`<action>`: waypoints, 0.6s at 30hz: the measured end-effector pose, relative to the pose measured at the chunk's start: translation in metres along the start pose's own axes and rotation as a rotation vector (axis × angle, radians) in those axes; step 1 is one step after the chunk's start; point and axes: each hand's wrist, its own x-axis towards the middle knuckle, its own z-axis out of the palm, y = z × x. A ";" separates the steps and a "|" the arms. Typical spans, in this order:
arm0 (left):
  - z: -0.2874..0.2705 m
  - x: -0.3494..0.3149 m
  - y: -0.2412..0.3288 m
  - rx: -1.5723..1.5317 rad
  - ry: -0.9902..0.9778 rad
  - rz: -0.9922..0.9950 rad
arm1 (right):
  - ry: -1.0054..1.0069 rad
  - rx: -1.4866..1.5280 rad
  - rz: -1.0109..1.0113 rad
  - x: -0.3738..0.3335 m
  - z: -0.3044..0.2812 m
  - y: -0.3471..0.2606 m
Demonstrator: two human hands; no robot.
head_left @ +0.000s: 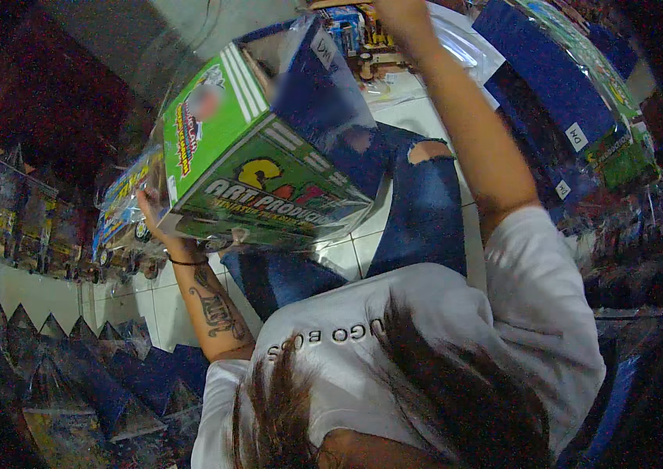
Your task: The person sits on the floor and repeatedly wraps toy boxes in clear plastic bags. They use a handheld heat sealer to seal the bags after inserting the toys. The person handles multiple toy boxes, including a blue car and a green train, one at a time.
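Note:
A large toy truck [269, 164] wrapped in clear plastic rests tilted over my lap. Its box-shaped body has green printed panels and a dark blue side, and its upper end looks hollow. At its left end, a blue and yellow part with wheels [141, 229] shows through the wrap. My left hand [158, 223] grips the lower left of the truck, with some fingers hidden by it. Stretched far forward, my right hand [400, 17] is at the top edge of the view, beside small colourful toy vehicles [351, 30]. Its fingers are out of sight.
More wrapped toy trucks [34, 223] stand in a row at the left. Plastic-wrapped pieces with pointed tops [73, 391] fill the lower left. Large dark blue wrapped boxes [542, 86] stand at the right. White floor tiles [171, 309] show around my legs in jeans.

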 end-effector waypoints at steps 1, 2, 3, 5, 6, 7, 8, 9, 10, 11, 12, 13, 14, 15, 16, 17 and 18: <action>-0.001 -0.002 0.002 -0.010 -0.006 0.023 | -0.070 -0.179 0.116 -0.045 0.003 0.012; 0.001 -0.002 0.003 -0.019 -0.061 0.052 | -0.257 -0.107 0.496 -0.087 0.015 0.022; 0.004 -0.004 0.005 -0.002 0.052 0.041 | -0.225 -0.103 0.590 -0.132 0.016 0.033; 0.017 -0.009 0.008 0.023 0.271 -0.009 | -0.053 -0.100 0.889 -0.205 0.016 0.048; 0.027 -0.014 0.009 0.188 0.266 0.083 | 0.025 -0.122 0.806 -0.217 0.015 0.057; 0.039 -0.020 0.010 0.339 0.340 0.144 | 0.084 -0.156 0.871 -0.220 0.008 0.063; 0.053 -0.028 0.008 0.491 0.412 0.197 | -0.025 0.043 0.759 -0.209 -0.006 0.067; 0.067 -0.038 0.007 0.474 0.385 0.172 | -0.091 0.196 0.786 -0.183 -0.019 0.068; 0.080 -0.049 0.004 0.420 0.280 0.158 | -0.045 0.305 0.564 -0.157 -0.037 0.061; 0.092 -0.060 0.000 0.441 0.332 0.120 | -0.075 0.287 0.438 -0.123 -0.054 0.052; 0.102 -0.067 -0.001 0.446 0.313 0.123 | -0.156 0.141 0.366 -0.082 -0.075 0.037; 0.110 -0.074 -0.001 0.392 0.244 0.170 | -0.353 -0.111 0.247 -0.046 -0.083 0.019; 0.118 -0.079 -0.002 0.469 0.286 0.183 | -0.557 -0.419 0.236 -0.010 -0.088 -0.004; 0.123 -0.083 -0.002 0.480 0.273 0.213 | -0.768 -0.684 0.025 0.020 -0.084 -0.027; 0.129 -0.086 -0.002 0.443 0.218 0.264 | -0.832 -0.850 0.130 0.045 -0.077 -0.052; 0.132 -0.087 -0.001 0.406 0.163 0.321 | -0.873 -0.983 0.150 0.067 -0.068 -0.076; 0.135 -0.090 -0.001 0.381 0.120 0.249 | -0.842 -1.030 0.125 0.080 -0.060 -0.099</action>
